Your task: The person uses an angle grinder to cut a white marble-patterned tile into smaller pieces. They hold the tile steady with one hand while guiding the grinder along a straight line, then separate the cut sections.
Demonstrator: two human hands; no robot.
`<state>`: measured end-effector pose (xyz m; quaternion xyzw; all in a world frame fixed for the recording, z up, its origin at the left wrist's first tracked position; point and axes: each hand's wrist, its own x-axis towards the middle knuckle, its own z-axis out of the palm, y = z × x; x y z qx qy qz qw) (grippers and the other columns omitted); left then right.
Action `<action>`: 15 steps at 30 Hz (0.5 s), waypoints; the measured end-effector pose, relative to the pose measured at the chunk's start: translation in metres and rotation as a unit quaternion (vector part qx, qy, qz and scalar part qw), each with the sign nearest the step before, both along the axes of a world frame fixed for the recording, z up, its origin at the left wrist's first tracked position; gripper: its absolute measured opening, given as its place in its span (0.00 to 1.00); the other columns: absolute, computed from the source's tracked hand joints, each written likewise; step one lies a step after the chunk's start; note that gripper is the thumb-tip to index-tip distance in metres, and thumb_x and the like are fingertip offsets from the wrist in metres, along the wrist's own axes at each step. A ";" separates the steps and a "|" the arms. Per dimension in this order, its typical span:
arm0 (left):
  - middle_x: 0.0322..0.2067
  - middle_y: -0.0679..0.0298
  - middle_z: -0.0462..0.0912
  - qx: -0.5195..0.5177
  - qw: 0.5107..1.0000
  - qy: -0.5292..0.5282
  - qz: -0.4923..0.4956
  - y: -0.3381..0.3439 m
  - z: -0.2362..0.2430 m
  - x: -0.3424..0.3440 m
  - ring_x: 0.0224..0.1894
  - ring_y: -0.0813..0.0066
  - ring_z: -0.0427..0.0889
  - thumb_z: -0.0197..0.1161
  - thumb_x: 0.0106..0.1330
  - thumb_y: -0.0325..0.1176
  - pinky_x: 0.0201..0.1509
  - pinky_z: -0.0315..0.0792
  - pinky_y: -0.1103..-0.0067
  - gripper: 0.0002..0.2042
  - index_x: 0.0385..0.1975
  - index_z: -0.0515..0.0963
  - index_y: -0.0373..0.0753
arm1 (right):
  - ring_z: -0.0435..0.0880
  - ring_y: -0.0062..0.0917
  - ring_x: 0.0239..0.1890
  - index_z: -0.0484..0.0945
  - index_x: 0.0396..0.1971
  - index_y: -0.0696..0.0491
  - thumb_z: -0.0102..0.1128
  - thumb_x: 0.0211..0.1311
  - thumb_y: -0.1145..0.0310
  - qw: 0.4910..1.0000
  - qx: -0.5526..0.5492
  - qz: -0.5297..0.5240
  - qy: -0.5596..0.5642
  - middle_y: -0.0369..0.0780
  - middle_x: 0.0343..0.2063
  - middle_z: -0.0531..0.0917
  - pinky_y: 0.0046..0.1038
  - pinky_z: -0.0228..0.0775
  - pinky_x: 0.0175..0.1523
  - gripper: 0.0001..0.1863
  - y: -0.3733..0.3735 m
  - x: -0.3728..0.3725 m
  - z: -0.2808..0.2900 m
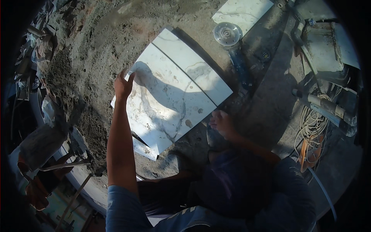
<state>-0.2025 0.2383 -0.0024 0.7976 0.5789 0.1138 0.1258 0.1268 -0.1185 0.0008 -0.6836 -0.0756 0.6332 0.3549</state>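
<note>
White marbled tile pieces lie on the dirt, crossed by a narrow dark gap, with another narrow piece at the lower left. My left hand grips the upper left edge of the main piece. Beside its lower right edge, my right hand has loosely curled fingers, apart and apparently empty; I cannot tell whether they touch the tile. To the right lies an angle grinder with a silver disc facing up. Another marbled tile sits behind it.
On the right are coiled cable, metal pipes, orange-handled tools and worn panels. Rough soil and rubble cover the left, with a sack and long handles near the lower left. My feet and knees are below the tiles.
</note>
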 end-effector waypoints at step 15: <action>0.35 0.47 0.88 -0.166 0.985 0.024 -0.034 0.071 -0.018 0.097 0.40 0.50 0.88 0.71 0.58 0.59 0.46 0.78 0.63 0.30 0.44 0.85 0.33 | 0.80 0.47 0.59 0.64 0.61 0.65 0.45 0.81 0.64 0.987 -0.066 0.033 0.143 0.53 0.58 0.73 0.44 0.76 0.65 0.21 0.009 -0.038 -0.045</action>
